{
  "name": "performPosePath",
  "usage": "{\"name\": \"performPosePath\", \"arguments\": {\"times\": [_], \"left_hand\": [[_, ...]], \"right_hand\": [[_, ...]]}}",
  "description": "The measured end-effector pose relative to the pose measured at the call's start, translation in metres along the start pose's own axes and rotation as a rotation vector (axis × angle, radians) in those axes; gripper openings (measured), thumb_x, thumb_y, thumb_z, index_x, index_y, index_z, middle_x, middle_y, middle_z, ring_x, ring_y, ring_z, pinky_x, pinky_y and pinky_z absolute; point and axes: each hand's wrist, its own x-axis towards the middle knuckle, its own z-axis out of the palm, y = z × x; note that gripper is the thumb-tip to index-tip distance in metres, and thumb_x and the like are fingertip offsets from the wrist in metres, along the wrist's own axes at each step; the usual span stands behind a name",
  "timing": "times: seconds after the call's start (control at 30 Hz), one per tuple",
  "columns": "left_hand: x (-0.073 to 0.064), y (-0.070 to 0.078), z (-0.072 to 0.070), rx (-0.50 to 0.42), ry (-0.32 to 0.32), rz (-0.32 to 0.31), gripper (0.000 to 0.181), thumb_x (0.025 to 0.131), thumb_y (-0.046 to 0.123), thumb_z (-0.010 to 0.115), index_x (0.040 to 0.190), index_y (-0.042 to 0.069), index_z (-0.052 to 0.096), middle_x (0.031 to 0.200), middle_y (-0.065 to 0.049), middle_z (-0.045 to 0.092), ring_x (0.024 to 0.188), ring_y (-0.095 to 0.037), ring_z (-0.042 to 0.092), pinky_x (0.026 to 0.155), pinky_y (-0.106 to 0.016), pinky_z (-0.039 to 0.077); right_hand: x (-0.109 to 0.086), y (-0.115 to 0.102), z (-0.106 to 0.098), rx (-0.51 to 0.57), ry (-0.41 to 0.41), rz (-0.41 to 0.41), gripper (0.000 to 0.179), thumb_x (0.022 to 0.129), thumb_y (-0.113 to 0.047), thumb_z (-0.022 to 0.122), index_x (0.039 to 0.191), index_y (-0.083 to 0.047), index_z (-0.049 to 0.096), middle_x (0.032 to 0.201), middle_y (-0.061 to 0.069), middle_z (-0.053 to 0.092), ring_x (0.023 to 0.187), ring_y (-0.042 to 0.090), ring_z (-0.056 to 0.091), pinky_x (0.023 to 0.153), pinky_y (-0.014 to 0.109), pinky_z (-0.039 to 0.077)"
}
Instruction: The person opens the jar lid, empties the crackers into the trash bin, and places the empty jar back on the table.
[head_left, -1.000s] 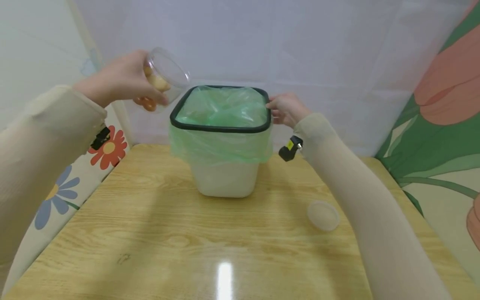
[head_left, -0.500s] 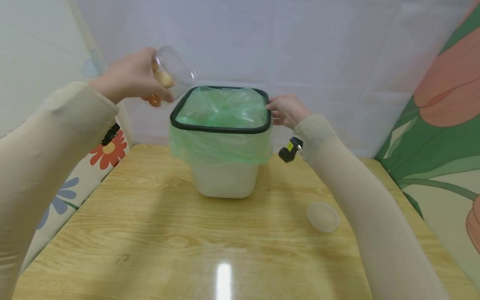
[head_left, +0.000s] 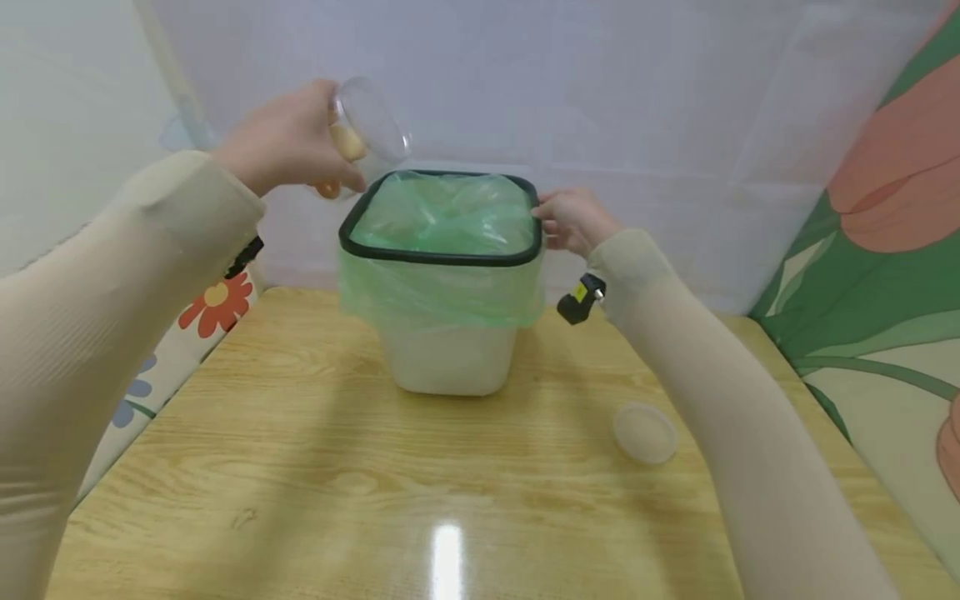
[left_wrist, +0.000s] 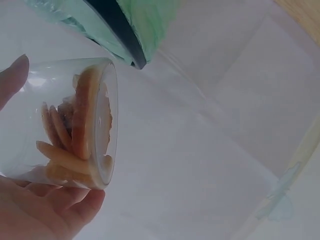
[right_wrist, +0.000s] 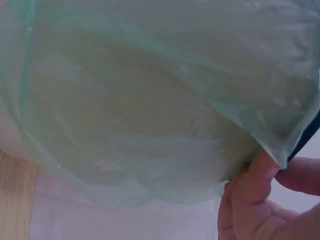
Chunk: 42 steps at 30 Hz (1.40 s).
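My left hand [head_left: 288,140] grips a clear jar [head_left: 384,125] with no lid on it, tilted with its mouth toward the bin, just beyond the left side of the rim. Brown and pale food pieces [left_wrist: 85,117], some of them slices, lie against the jar's bottom in the left wrist view. A white bin [head_left: 450,362] stands on the table, lined with a green plastic bag [head_left: 442,292] folded over outside and held by a black rim ring [head_left: 442,257]. At the bin's right side my right hand [head_left: 576,218] pinches the rim and bag edge between thumb and fingers.
A round translucent lid [head_left: 645,433] lies on the wooden table [head_left: 360,492], right of the bin near my right forearm. A white cloth wall [head_left: 645,108] hangs close behind the bin. Flower-patterned panels [head_left: 892,350] flank both sides of the table.
My left hand has moved right and slightly up with the jar, bringing it closer to the bin's rim. The right hand, bin and lid stay in place.
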Motion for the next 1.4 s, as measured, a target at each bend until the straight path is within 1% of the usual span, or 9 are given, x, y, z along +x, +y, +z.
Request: {"name": "performPosePath", "arguments": {"times": [0.07, 0.13, 0.23, 0.37, 0.5, 0.73, 0.83, 1.03, 1.4], "left_hand": [[0.002, 0.003, 0.000, 0.015, 0.003, 0.012, 0.096, 0.077, 0.020, 0.080, 0.148, -0.004, 0.019, 0.120, -0.026, 0.048, 0.083, -0.034, 0.063, 0.067, -0.040, 0.053], [0.003, 0.005, 0.000, 0.027, 0.006, 0.023, 0.094, 0.077, 0.019, 0.080, 0.147, -0.004, 0.021, 0.118, -0.025, 0.049, 0.081, -0.033, 0.063, 0.067, -0.041, 0.052], [0.005, 0.007, 0.000, 0.054, 0.012, 0.030, 0.094, 0.077, 0.020, 0.079, 0.147, -0.004, 0.021, 0.115, -0.023, 0.051, 0.081, -0.034, 0.063, 0.069, -0.044, 0.049], [0.008, 0.010, 0.000, 0.095, 0.022, 0.036, 0.095, 0.077, 0.020, 0.078, 0.149, -0.003, 0.019, 0.119, -0.024, 0.050, 0.089, -0.037, 0.057, 0.074, -0.047, 0.045], [0.012, 0.014, 0.000, 0.131, 0.040, 0.044, 0.095, 0.076, 0.022, 0.077, 0.148, -0.003, 0.020, 0.120, -0.025, 0.049, 0.094, -0.038, 0.051, 0.076, -0.049, 0.044], [0.015, 0.020, 0.004, 0.171, 0.030, 0.067, 0.094, 0.078, 0.025, 0.076, 0.149, -0.002, 0.020, 0.119, -0.023, 0.051, 0.091, -0.036, 0.057, 0.077, -0.047, 0.046], [0.017, 0.023, 0.006, 0.191, 0.040, 0.088, 0.095, 0.077, 0.022, 0.076, 0.149, -0.002, 0.019, 0.122, -0.025, 0.047, 0.095, -0.038, 0.053, 0.078, -0.049, 0.046], [0.018, 0.029, 0.008, 0.233, 0.058, 0.108, 0.092, 0.077, 0.021, 0.077, 0.147, -0.004, 0.023, 0.125, -0.028, 0.046, 0.100, -0.041, 0.049, 0.081, -0.053, 0.046], [0.021, 0.029, 0.011, 0.308, 0.067, 0.126, 0.099, 0.076, 0.020, 0.077, 0.149, -0.005, 0.016, 0.132, -0.032, 0.042, 0.103, -0.044, 0.047, 0.087, -0.059, 0.044]], "right_hand": [[0.000, 0.000, 0.000, -0.010, 0.003, -0.004, 0.045, 0.099, 0.002, 0.049, 0.143, -0.004, 0.044, 0.135, 0.008, 0.051, 0.077, 0.011, 0.057, 0.085, 0.029, 0.051], [0.000, -0.001, 0.000, -0.012, 0.005, -0.002, 0.045, 0.099, 0.002, 0.049, 0.143, -0.004, 0.044, 0.136, 0.008, 0.051, 0.077, 0.011, 0.057, 0.085, 0.029, 0.051], [0.000, -0.001, 0.000, -0.008, 0.006, -0.002, 0.045, 0.098, 0.002, 0.049, 0.143, -0.004, 0.045, 0.134, 0.007, 0.051, 0.075, 0.010, 0.056, 0.076, 0.026, 0.052], [0.000, -0.001, 0.001, 0.005, 0.006, 0.002, 0.045, 0.098, 0.003, 0.049, 0.142, -0.004, 0.045, 0.133, 0.007, 0.051, 0.072, 0.010, 0.056, 0.067, 0.024, 0.051], [0.001, -0.001, 0.001, 0.002, 0.006, 0.001, 0.044, 0.098, 0.003, 0.049, 0.141, -0.004, 0.046, 0.133, 0.008, 0.052, 0.074, 0.010, 0.056, 0.069, 0.025, 0.051], [0.000, -0.001, 0.001, 0.007, 0.002, -0.007, 0.044, 0.098, 0.003, 0.049, 0.142, -0.004, 0.046, 0.133, 0.008, 0.053, 0.073, 0.011, 0.057, 0.068, 0.025, 0.051], [0.000, -0.001, 0.001, 0.015, 0.002, -0.003, 0.044, 0.098, 0.003, 0.049, 0.142, -0.004, 0.046, 0.132, 0.007, 0.053, 0.071, 0.010, 0.057, 0.067, 0.025, 0.051], [0.000, 0.000, 0.001, 0.014, 0.007, -0.006, 0.043, 0.098, 0.002, 0.050, 0.140, -0.004, 0.048, 0.129, 0.006, 0.054, 0.067, 0.009, 0.056, 0.065, 0.025, 0.050], [0.000, 0.000, 0.000, -0.013, 0.004, -0.010, 0.044, 0.098, 0.001, 0.050, 0.141, -0.005, 0.047, 0.135, 0.006, 0.051, 0.064, 0.008, 0.054, 0.065, 0.025, 0.049]]}}
